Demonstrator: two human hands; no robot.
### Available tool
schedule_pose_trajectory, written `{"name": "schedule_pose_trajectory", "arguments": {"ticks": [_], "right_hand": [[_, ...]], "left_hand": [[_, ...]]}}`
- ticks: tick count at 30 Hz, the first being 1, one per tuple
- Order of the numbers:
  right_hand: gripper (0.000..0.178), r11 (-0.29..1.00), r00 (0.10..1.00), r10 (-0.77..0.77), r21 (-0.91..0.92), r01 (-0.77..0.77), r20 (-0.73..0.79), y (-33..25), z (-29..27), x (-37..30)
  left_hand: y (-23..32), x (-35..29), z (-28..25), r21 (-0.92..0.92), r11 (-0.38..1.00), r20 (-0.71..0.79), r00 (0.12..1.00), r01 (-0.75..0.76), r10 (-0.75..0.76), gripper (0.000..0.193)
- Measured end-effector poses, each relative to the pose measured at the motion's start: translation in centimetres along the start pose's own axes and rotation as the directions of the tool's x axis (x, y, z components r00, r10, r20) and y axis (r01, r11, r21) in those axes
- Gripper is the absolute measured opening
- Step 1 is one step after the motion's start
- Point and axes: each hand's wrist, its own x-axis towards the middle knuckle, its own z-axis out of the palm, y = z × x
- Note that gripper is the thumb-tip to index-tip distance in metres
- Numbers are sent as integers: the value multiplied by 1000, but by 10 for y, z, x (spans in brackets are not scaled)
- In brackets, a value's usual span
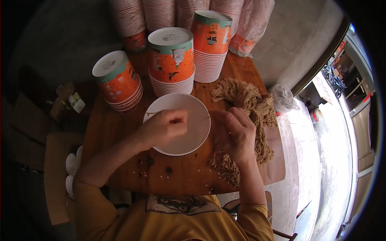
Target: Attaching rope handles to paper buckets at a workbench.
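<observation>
An open paper bucket (196, 136), white inside, stands on the wooden table in front of me. My left hand (165, 127) hovers over its left half, fingers curled closed. A thin dark strand (149, 113) shows at the left rim beside that hand; what the fingers hold is hidden. At the right rim, my right hand (237, 132) pinches with thumb and fingers, and a short thin cord (206, 117) shows by its fingertips. Just beyond the right hand lies a bundle of tan twine (241, 94), its loose strands hanging down the table's right side.
Upside-down stacks of orange and green paper buckets stand at left (116, 86), middle (171, 58) and right (212, 40). Bagged stacks (161, 16) line the wall. Small pale bits dot the table's front (163, 176). A cardboard box (56, 172) with white round pieces sits at left.
</observation>
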Motion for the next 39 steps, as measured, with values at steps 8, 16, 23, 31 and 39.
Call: {"name": "schedule_pose_trajectory", "arguments": {"ticks": [8, 16, 23, 31, 39], "right_hand": [[27, 985, 996, 73, 150, -80, 54, 4, 7, 2], [31, 999, 1000, -5, 52, 5, 13, -2, 4, 5], [23, 957, 975, 222, 190, -221, 13, 19, 7, -16], [15, 710, 838, 491, 448, -543, 238, 55, 25, -45], [36, 899, 902, 432, 87, -429, -8, 12, 1, -33]], "left_hand": [[15, -4, -4, 276, 932, -118, 954, -236, 277, 22], [18, 13, 14, -497, 867, 73, 994, -37, 85, 25], [12, -6, 4, -120, 992, 30, 999, 39, -36, 15], [-5, -14, 0, 62, 996, -71, 995, -60, 64, 17], [16, -12, 6, 336, 940, -88, 991, -63, 98, 12]]}}
